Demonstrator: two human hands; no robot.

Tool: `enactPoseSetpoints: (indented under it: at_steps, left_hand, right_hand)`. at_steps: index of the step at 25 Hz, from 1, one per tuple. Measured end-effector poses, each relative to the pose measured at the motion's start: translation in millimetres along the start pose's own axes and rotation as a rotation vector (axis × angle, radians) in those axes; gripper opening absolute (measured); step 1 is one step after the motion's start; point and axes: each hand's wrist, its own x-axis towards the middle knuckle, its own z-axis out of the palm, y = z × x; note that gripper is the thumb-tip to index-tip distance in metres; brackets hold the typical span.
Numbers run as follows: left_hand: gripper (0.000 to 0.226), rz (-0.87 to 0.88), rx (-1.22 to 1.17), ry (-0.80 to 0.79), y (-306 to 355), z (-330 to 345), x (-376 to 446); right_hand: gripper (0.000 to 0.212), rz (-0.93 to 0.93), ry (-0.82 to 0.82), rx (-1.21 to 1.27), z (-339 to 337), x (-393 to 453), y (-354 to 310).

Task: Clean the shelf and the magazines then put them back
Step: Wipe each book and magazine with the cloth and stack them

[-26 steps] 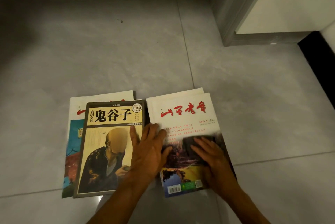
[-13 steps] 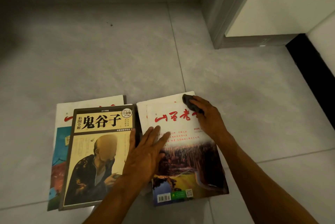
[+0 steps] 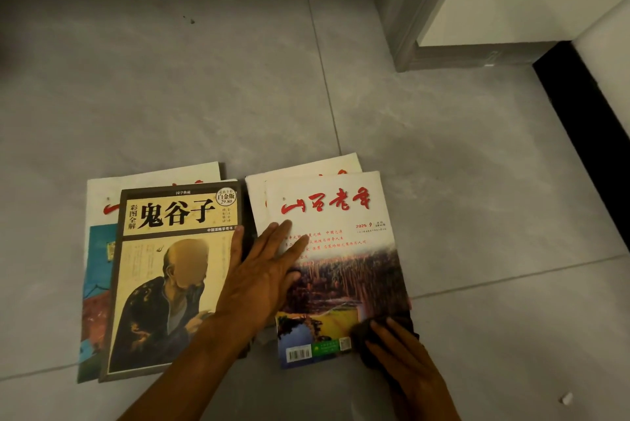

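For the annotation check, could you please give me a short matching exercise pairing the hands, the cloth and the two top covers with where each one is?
Things:
1. left hand
2. right hand
3. dark cloth
4. brown-framed book

Places:
A. tops the left pile
B. flat across both piles
C. right magazine's lower right corner
D. presses the cloth

Pairs: 1-B, 2-D, 3-C, 4-A

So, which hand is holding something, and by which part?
The right hand presses a dark cloth from above on the magazine corner. The left hand rests flat, holding nothing.
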Motion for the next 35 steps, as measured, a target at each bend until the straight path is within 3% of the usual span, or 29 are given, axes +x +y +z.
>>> enactPoseSetpoints:
  at_steps: [4, 8, 12, 15, 18, 20, 22, 25, 27, 31, 35]
  left_hand:
    - [0.050, -0.030, -0.024, -0.069, 0.8, -4.6, 0.5]
    - [0.052, -0.044, -0.107, -0.142, -2.3, -11.4, 1.6]
    - [0.053, -0.018, -0.104, -0.142, -5.3, -6.4, -1.0]
    - [0.057, -0.033, -0.291, -0.123, -15.2, -11.1, 2.3]
    - [0.065, -0.145, -0.532, -0.020, -27.9, -15.4, -6.3]
    - [0.061, -0.158, -0.468, 0.054, -33.1, -15.6, -14.9]
    - [0.061, -0.095, -0.328, 0.020, -34.3, -12.8, -18.3]
    - [0.056, -0.015, -0.179, -0.042, -35.3, -13.6, -16.7]
    - [0.055, -0.012, -0.176, -0.062, -37.0, -13.7, -16.5]
    - [0.054, -0.051, -0.193, -0.072, -33.6, -16.1, -13.9]
    - [0.052, -0.051, -0.178, -0.113, -30.1, -16.0, -16.0]
  right_hand:
    - [0.025, -0.199, 0.114, -0.027, 22.1, 82.1, -44.4]
    - [0.031, -0.290, 0.086, 0.029, 22.1, 98.3, -56.8]
    - [0.057, -0.431, 0.061, -0.246, 16.4, 66.1, -39.1]
    - [0.032, -0.383, 0.025, -0.164, 21.4, 86.6, -35.2]
    - [0.042, -0.283, -0.014, -0.070, 15.2, 141.8, -39.6]
    - [0.048, -0.134, 0.051, 0.037, 10.6, 190.9, -40.8]
    - [0.056, 0.005, 0.020, 0.190, 3.4, 241.3, -40.1]
    - [0.053, 0.018, -0.087, 0.240, -3.6, 283.2, -23.3]
    - [0.054, 0.005, -0.092, 0.217, -11.0, 276.6, 0.3]
    - [0.052, 0.345, 0.071, 0.313, -28.6, 223.2, 47.6]
    - [0.045, 0.293, 0.166, 0.273, -10.3, 158.3, 24.2]
